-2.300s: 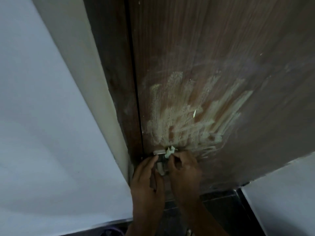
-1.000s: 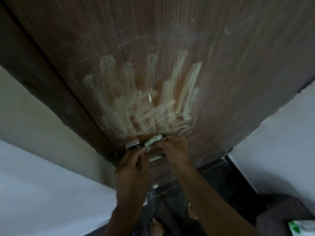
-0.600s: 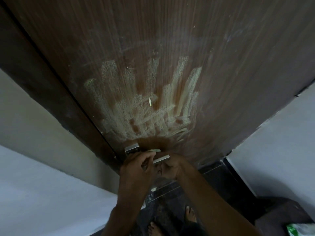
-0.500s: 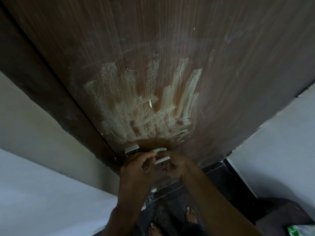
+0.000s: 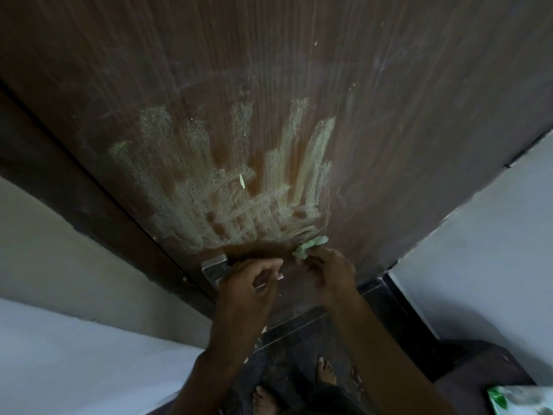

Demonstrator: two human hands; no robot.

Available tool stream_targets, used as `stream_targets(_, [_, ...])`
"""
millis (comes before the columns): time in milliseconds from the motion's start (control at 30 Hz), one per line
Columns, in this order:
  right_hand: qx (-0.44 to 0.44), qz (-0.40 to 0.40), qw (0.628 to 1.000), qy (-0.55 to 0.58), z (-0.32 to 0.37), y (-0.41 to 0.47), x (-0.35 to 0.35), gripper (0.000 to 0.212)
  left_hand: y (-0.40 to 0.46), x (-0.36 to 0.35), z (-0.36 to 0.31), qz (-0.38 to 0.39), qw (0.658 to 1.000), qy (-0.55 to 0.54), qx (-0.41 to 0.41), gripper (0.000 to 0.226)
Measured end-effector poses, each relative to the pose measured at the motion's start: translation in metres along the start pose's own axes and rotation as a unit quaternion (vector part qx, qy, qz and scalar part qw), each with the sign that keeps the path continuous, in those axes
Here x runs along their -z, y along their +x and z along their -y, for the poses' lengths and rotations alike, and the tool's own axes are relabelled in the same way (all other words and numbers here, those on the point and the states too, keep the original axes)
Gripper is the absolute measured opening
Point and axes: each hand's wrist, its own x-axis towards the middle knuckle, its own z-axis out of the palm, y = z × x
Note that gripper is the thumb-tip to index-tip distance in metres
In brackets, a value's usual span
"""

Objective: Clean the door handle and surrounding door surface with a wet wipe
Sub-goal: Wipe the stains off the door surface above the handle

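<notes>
Pinching the crumpled green wet wipe (image 5: 309, 246) in your right hand (image 5: 330, 275), you press it to the brown door (image 5: 389, 115) just right of the metal handle (image 5: 218, 269). Your left hand (image 5: 250, 290) curls around that handle. Pale smears (image 5: 227, 187) streak the wood above.

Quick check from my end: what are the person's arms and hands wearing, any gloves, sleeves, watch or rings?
Nothing is visibly worn. The left hand and right hand are bare, with no gloves. Both forearms are uncovered right down to the frame's bottom edge, so no sleeves show. No watch, bracelet or ring is visible, though the dim light could hide a thin one. The feet below are bare too.
</notes>
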Motion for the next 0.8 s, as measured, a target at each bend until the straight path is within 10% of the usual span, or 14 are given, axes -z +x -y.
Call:
stream_targets(500, [0.307, -0.156, 0.935, -0.087, 0.010, -0.001, -0.007, 0.014, 0.004, -0.003, 0.001, -0.023, 0.999, -0.024, 0.007, 0.027])
stream_targets(800, [0.344, -0.101, 0.905, -0.228, -0.030, -0.012, -0.010, 0.028, 0.005, -0.002, -0.002, -0.020, 0.999, -0.028, 0.016, 0.035])
